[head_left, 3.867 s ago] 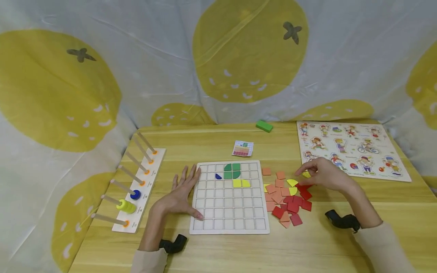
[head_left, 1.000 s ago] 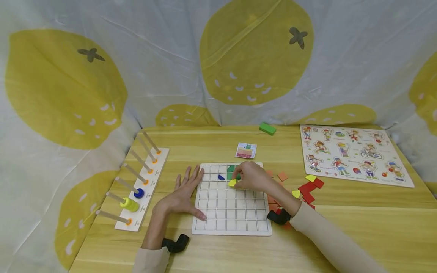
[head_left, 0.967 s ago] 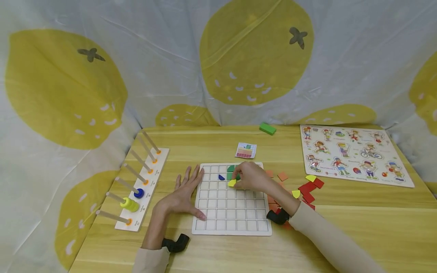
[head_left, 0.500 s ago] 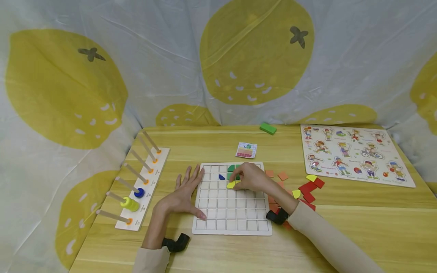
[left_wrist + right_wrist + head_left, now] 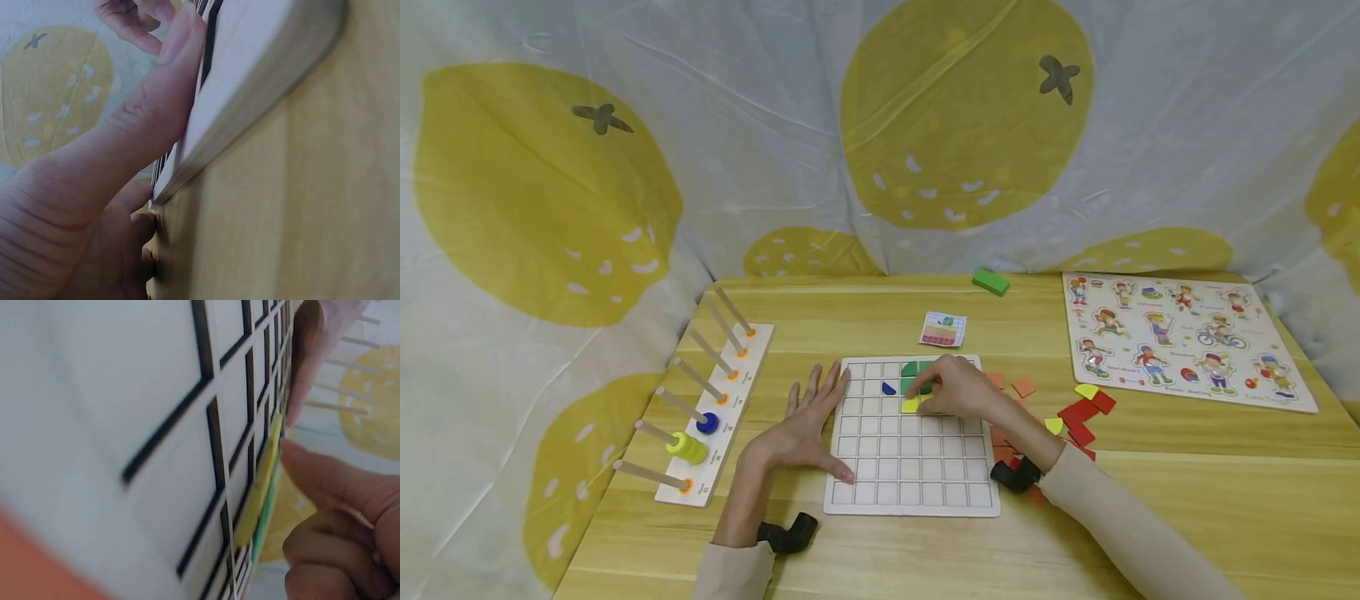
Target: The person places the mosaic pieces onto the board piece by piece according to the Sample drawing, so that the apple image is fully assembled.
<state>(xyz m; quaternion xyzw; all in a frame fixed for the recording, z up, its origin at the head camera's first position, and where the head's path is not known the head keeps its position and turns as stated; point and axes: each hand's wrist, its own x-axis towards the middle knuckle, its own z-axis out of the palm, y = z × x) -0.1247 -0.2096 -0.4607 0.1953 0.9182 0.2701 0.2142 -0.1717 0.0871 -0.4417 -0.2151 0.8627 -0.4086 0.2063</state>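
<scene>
My left hand point(image 5: 797, 429) lies with its fingers spread along the left edge of the white grid board point(image 5: 887, 467). Its thumb point(image 5: 150, 106) rests on the board's face in the left wrist view. Over the board's upper part, my right hand point(image 5: 958, 387) holds thumb and index finger at a yellow tile point(image 5: 910, 406), which lies flat in a grid cell below the green tiles point(image 5: 910, 377). A dark blue half-round piece point(image 5: 888, 388) sits in a cell to the left. The right hand covers the cells on the right of the yellow tile.
Loose red tiles point(image 5: 1078, 412), orange tiles point(image 5: 1023, 387) and yellow tiles point(image 5: 1053, 426) lie right of the board. Behind it is a small pattern card point(image 5: 943, 330). A peg rack point(image 5: 730, 417) stands left, a green block point(image 5: 991, 282) at the back, a picture puzzle point(image 5: 1187, 342) at back right.
The right hand came from the loose tiles to the board with a yellow tile, which went from tilted to flat in its cell. The left hand stayed at the board's edge.
</scene>
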